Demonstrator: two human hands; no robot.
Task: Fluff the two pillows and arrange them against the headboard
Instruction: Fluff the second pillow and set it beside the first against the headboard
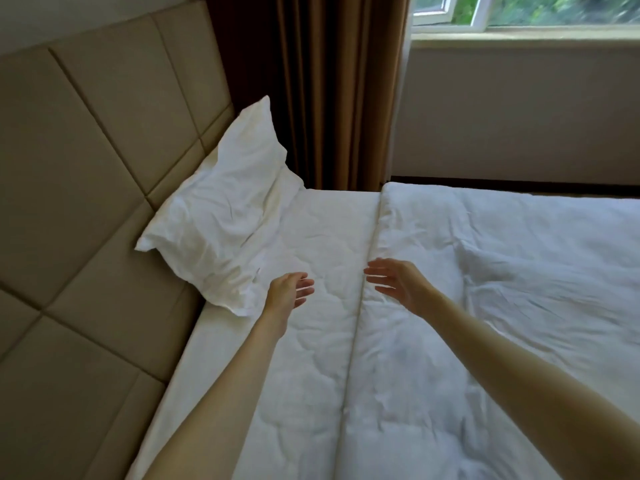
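Note:
One white pillow (221,209) leans against the beige padded headboard (86,188) at the far end of the bed, crumpled and tilted. My left hand (289,289) hovers just right of the pillow's near corner, fingers apart, holding nothing. Over the folded edge of the white duvet (502,271), my right hand (398,280) is also spread and empty, palm facing the left hand. Only this one pillow is in view.
The white quilted mattress cover (311,341) lies bare between headboard and duvet. Brown curtains (329,81) hang behind the bed's far side. A window (519,12) and pale wall (519,109) run along the far right.

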